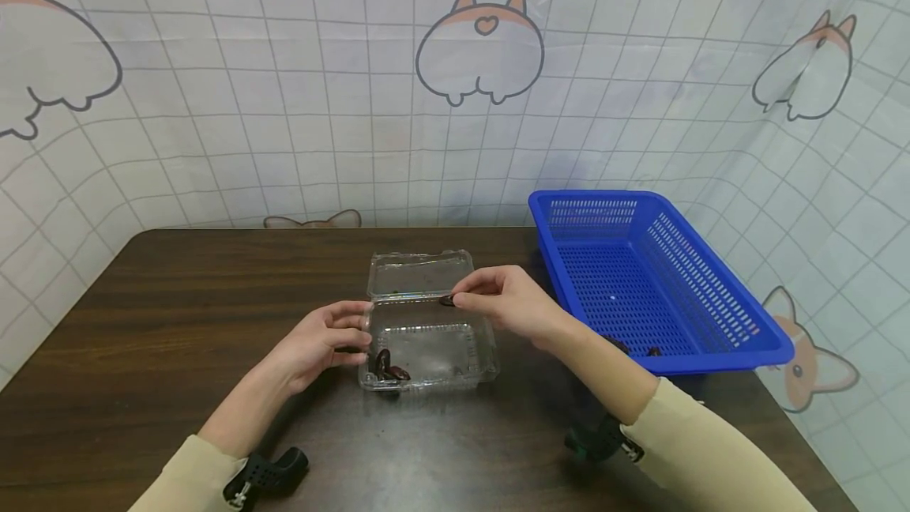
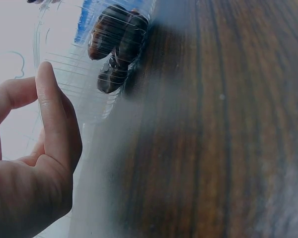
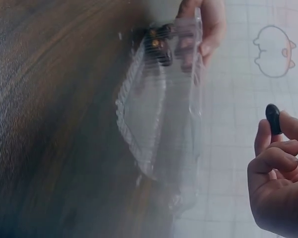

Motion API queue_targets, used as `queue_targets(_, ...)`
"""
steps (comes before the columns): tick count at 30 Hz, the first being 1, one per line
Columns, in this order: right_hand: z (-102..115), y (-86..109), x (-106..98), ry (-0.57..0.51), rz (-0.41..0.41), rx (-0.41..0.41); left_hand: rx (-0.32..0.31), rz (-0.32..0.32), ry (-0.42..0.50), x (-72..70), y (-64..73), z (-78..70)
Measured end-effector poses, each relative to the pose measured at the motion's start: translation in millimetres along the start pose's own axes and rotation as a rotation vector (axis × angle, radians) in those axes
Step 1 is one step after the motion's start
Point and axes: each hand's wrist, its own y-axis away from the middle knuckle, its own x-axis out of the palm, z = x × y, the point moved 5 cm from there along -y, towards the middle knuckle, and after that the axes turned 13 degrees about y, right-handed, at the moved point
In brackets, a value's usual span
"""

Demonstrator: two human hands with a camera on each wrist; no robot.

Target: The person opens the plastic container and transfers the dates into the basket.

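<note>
A clear plastic clamshell box (image 1: 434, 350) stands on the table with its lid (image 1: 419, 273) folded back behind it. Several glossy dark brown dates (image 2: 111, 39) lie in the box's near left corner. The left hand (image 1: 320, 342) rests its fairly straight fingertips against the left wall of the box. Above the box's back right part, the right hand (image 1: 515, 303) pinches one date (image 3: 272, 118) between thumb and index finger. The other fingers of that hand are curled in the right wrist view.
A blue plastic basket (image 1: 718, 271) stands to the right on the dark wooden table (image 1: 178, 314). Some dates (image 1: 654, 352) lie at its near end, partly hidden by the right arm. A patterned curtain (image 1: 320, 62) hangs behind the table and along its right side.
</note>
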Motion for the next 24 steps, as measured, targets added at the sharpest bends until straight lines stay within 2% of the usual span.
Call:
queue_targets(5,-0.2,4.1,-9.5,-0.034,0.0,0.008,0.0,0.0,0.004,0.2,0.1,0.2)
queue_targets(24,-13.1,16.8,-47.8,-0.037,-0.036,0.016,0.002,0.0,0.002,-0.4,1.3,-0.7)
